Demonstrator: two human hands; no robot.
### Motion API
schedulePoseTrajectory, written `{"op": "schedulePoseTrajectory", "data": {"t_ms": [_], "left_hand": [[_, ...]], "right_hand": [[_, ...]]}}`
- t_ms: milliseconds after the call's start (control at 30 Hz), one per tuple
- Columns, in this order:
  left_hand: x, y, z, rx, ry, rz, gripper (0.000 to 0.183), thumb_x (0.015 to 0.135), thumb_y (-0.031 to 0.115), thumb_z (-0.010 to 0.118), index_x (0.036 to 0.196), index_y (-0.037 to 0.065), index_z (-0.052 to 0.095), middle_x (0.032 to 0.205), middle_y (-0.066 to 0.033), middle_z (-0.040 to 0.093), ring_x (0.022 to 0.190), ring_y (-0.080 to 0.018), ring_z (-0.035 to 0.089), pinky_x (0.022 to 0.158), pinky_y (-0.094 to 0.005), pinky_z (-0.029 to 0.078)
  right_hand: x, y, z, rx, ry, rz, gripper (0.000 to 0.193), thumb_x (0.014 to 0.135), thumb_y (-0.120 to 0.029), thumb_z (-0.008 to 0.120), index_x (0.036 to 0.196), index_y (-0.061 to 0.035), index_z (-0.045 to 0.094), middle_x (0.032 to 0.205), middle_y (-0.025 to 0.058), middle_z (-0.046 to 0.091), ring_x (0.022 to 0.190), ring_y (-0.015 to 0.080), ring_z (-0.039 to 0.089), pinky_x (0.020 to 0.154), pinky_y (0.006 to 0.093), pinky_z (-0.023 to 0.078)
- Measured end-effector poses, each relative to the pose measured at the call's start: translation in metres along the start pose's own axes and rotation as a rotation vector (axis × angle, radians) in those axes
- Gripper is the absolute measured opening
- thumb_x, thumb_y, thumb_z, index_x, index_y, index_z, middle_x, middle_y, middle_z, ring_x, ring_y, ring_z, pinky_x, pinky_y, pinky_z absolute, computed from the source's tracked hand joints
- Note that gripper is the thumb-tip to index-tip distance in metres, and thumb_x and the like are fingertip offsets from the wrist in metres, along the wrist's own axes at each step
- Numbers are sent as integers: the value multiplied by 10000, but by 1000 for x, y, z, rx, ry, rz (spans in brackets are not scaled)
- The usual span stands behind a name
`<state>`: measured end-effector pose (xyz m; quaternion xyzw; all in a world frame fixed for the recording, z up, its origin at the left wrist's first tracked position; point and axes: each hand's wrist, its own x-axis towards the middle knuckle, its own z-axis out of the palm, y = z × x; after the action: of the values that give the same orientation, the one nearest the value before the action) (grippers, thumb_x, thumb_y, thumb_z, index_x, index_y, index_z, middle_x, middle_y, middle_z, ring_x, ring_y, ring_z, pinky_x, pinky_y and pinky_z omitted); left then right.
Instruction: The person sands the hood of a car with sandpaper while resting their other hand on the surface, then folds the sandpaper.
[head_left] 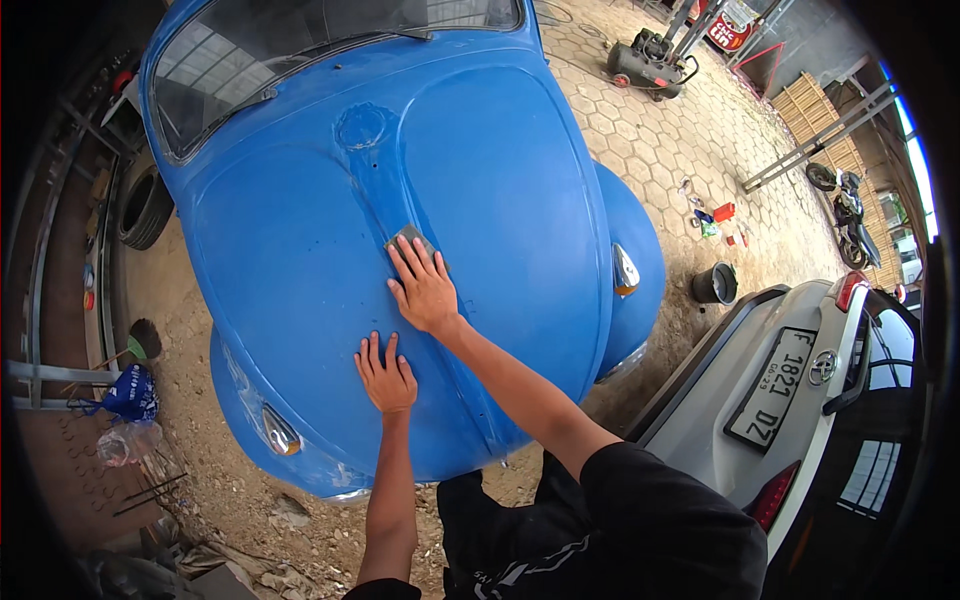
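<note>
A blue car hood (290,240) with a raised centre ridge lies in front of me. On that ridge, near the middle of the hood, my right hand (425,290) presses a small grey sanding block (408,240) flat against the paint. My fingers cover part of the block. Lower and a little to the left, my left hand (386,376) rests with its fingers spread on the hood, holding nothing. Dull, wet-looking marks surround a round patch (362,127) near the windshield.
A silver car (720,350) stands close on the right. Beyond the blue fender (630,235) are a black bucket (715,284), a compressor (645,68) and a motorcycle (853,215). To the left are a tire (145,208), a broom (144,340) and a blue bag (132,392).
</note>
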<state>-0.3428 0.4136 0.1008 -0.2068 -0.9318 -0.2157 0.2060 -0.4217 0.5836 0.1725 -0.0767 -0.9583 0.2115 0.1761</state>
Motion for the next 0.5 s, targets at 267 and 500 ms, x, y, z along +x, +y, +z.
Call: {"op": "schedulePoseTrajectory", "data": {"t_ms": [267,500], "left_hand": [[0,5,-5,90,-80,-109,416,1031,205,411,1413,146,563,1565,-145,420,1460,-387,355,1198,-582,239],[2,30,-11,142,-188,-349,440,1046,194,418,1480,165,484,1628,-109,336,1506,-374,278,1213,-567,232]], "right_hand": [[-130,28,-12,83,-236,-232,553,1053,-346,414,1582,-204,346,1656,0,283,1535,212,231,1242,506,200],[6,42,-11,108,-224,-297,556,1060,-406,384,1585,-231,331,1657,-3,280,1531,210,235,1248,498,196]]}}
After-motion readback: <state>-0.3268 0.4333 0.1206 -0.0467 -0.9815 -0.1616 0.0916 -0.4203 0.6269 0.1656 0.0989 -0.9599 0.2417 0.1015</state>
